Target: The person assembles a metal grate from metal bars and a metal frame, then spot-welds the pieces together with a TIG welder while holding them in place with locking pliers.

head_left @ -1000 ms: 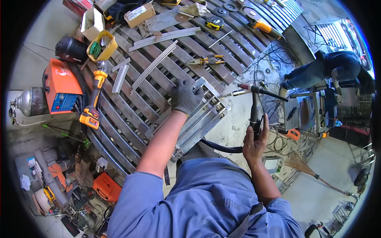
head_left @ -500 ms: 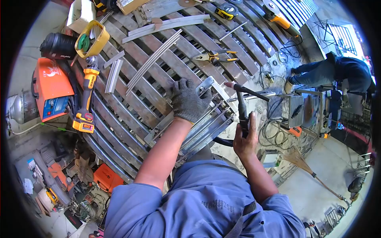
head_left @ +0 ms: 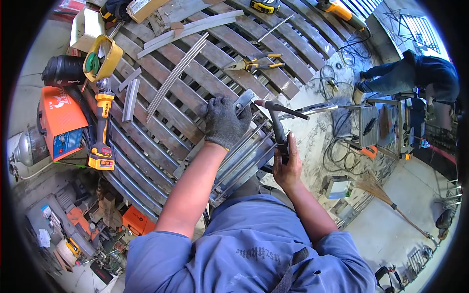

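My left hand (head_left: 225, 123), in a dark grey knit glove, has its fingers curled about a short shiny metal piece (head_left: 245, 99) at the far corner of a metal frame (head_left: 244, 158). Bare, my right hand (head_left: 288, 168) grips the black handle of a TIG welding torch (head_left: 278, 128). The torch's reddish nozzle points left, close beside the metal piece; whether it touches cannot be told. Its long black back cap slants to the right. Several thin bars run along the frame, which lies on the slatted bench (head_left: 195, 93) in front of my body.
Combination pliers (head_left: 254, 62), loose metal strips (head_left: 178, 75) and a tape measure (head_left: 265, 6) lie on the bench. At left are an angle grinder (head_left: 102, 124) and an orange welding machine (head_left: 61, 122). Another person (head_left: 415, 78) bends over at right, near cables (head_left: 337, 151) and a broom (head_left: 378, 193).
My right hand has brought the torch left, so its nozzle is nearer the metal piece. My left hand stays at the frame's corner. The whole view has shifted slightly.
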A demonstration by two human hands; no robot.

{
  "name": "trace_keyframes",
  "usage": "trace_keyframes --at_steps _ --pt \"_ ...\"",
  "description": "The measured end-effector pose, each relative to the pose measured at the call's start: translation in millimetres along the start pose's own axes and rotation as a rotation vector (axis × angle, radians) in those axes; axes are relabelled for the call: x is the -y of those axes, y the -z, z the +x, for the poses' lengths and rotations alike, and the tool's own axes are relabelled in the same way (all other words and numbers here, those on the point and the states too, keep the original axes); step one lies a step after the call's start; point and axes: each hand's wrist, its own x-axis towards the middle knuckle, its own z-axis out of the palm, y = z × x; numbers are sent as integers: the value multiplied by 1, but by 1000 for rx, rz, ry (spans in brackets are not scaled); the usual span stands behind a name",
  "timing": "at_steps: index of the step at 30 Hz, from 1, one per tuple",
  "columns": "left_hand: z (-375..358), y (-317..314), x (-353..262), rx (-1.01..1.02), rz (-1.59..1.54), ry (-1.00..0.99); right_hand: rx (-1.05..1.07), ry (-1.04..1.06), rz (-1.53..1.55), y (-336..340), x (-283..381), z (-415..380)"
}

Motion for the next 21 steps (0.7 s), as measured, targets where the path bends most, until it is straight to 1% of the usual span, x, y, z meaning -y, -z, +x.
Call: trace_keyframes --at_steps 11,20,21 --pt "3 7 -5 89 39 24 -10 -22 60 -10 0 -5" --pt "3 7 -4 57 2 7 -13 -41 50 -12 3 -7" --pt "2 4 -2 24 1 -5 -17 -36 43 -12 4 -6"
